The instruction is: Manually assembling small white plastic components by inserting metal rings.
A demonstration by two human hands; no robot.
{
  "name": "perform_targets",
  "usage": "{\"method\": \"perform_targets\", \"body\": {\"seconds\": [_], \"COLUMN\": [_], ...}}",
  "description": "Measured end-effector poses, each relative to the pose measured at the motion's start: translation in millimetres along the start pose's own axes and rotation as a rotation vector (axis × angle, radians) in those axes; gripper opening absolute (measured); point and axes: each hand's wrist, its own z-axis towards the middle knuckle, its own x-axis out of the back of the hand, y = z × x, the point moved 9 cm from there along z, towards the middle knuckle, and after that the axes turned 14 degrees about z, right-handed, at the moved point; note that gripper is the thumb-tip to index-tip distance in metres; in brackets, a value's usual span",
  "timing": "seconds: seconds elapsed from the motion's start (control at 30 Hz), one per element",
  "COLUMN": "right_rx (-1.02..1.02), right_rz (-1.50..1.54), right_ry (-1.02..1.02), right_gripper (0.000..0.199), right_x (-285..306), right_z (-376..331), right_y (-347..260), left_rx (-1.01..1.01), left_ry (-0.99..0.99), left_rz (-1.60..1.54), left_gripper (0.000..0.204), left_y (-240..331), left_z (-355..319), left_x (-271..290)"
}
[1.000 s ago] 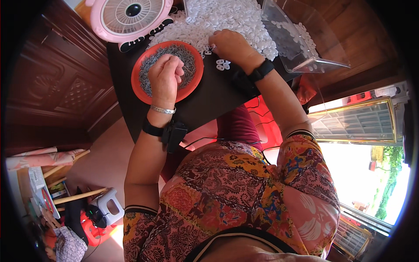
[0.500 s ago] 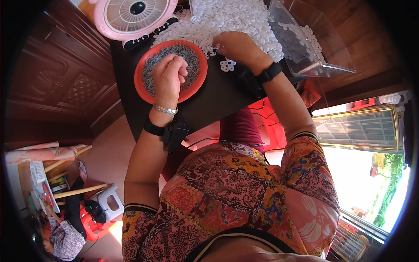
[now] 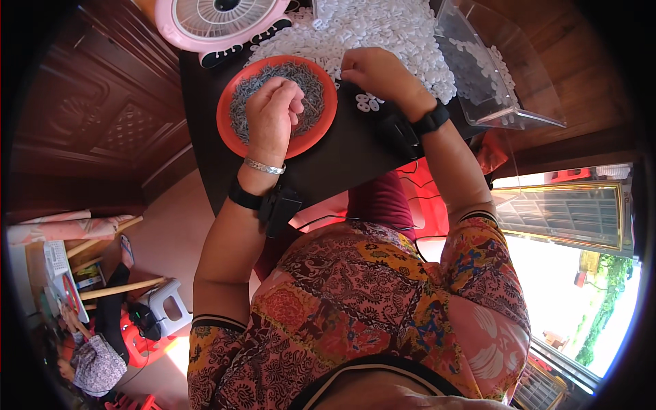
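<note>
My left hand (image 3: 271,116) is closed, fingers curled, above an orange-red bowl (image 3: 226,126) full of small grey metal screws or nails (image 3: 244,102). Anything inside its fingers is hidden. Further right, my right hand (image 3: 386,74) is closed in a pinch at the near edge of a large heap of small white plastic pieces (image 3: 383,27). What its fingertips hold, if anything, is too small to make out. A few white pieces with holes (image 3: 363,106) lie on the black tabletop (image 3: 328,167) just below that hand.
A pink fan (image 3: 203,42) stands at the back left of the table. At the right, a clear plastic bin (image 3: 523,117) lies with white pieces in it. Far off at the lower left, another person (image 3: 99,365) sits near a grey stool (image 3: 167,307).
The whole view has shifted slightly, carrying the table's things to the right in the picture. Both hands stay closed and keep about the same places over the bowl and beside the heap.
</note>
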Motion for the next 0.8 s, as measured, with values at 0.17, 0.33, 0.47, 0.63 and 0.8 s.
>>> {"method": "perform_targets", "body": {"seconds": [0.17,0.33,0.47,0.63,0.8], "right_rx": [0.046,0.419,0.479,0.228,0.343], "right_rz": [0.784,0.609,0.571,0.775,0.632], "right_ry": [-0.048,0.042,0.100,0.100,0.112], "right_gripper": [0.013,0.011,0.011,0.014,0.013], "right_x": [17,20,18,6,8], "right_z": [3,4,4,6,5], "right_y": [-49,-105,-105,-86,-90], "left_rx": [0.033,0.203,0.180,0.084,0.076], "left_ry": [-0.077,-0.214,-0.206,-0.127,-0.146], "left_rz": [0.028,-0.253,-0.375,-0.129,-0.030], "left_gripper": [0.029,0.035,0.029,0.021,0.016], "left_y": [-5,-21,-19,-7,-8], "left_z": [0,1,6,7,9], "left_x": [-4,-14,-10,1,6]}}
